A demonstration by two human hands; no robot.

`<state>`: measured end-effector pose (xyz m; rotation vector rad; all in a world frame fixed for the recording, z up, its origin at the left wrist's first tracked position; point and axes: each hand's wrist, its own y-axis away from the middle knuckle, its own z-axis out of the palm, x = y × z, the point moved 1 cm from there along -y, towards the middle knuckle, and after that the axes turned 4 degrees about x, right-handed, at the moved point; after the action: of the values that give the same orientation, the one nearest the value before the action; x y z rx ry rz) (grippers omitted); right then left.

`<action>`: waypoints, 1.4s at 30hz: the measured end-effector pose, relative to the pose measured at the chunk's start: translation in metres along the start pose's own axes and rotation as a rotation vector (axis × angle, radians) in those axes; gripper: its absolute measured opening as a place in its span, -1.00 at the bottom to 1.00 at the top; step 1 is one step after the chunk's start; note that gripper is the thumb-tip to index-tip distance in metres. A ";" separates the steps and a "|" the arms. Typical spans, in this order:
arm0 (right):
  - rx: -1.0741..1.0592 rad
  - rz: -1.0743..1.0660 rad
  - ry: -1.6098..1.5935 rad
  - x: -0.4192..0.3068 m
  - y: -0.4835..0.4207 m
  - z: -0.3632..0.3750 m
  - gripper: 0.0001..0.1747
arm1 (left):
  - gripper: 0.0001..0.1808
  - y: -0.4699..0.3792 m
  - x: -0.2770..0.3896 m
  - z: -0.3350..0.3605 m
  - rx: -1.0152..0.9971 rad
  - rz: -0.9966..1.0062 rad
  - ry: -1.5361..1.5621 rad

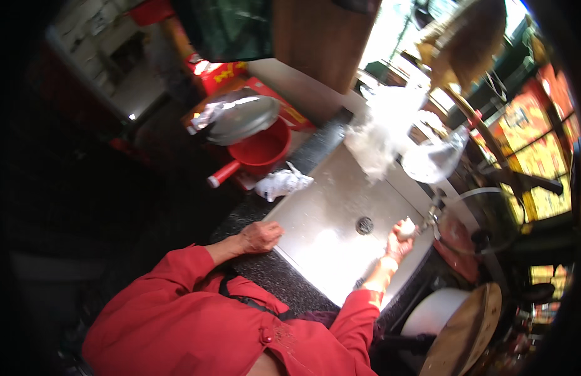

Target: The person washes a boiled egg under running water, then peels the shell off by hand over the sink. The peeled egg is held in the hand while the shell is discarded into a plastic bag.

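Note:
A light-coloured sink basin (318, 211) with a round drain strainer (365, 225) lies before me, bright sunlight across its near part. My right hand (400, 242) is over the basin's right side, its fingers around a small whitish round object (407, 228), close to the metal tap (430, 218). What that object is, I cannot tell. My left hand (262, 237) rests at the basin's near left rim with curled fingers, and nothing shows in it.
Left of the basin are a crumpled white cloth or bag (283, 182), a red dipper (260, 150) and a metal lid (246, 120). Clear plastic bags (380, 136) stand behind it. A glass lid (481, 221) and a wooden lid (464, 331) are at right.

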<state>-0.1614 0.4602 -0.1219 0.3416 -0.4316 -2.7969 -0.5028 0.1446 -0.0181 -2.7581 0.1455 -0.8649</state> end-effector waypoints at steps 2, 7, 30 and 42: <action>-0.022 -0.048 -0.049 0.007 0.006 0.006 -0.63 | -0.85 -0.005 0.002 -0.003 0.026 0.029 -0.015; 0.054 -0.177 -0.084 0.011 0.026 0.026 -0.61 | -0.84 -0.011 0.007 -0.005 -0.009 0.005 -0.054; 0.157 -0.166 0.366 0.018 0.017 0.047 -0.60 | -0.85 -0.017 0.011 -0.007 -0.109 -0.040 -0.054; 0.046 0.162 0.047 0.011 0.024 0.044 -0.35 | -0.86 -0.019 0.010 -0.005 -0.171 -0.017 -0.024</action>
<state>-0.1778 0.4458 -0.0753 0.3652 -0.4908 -2.6201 -0.4973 0.1598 -0.0035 -2.9306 0.1999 -0.8609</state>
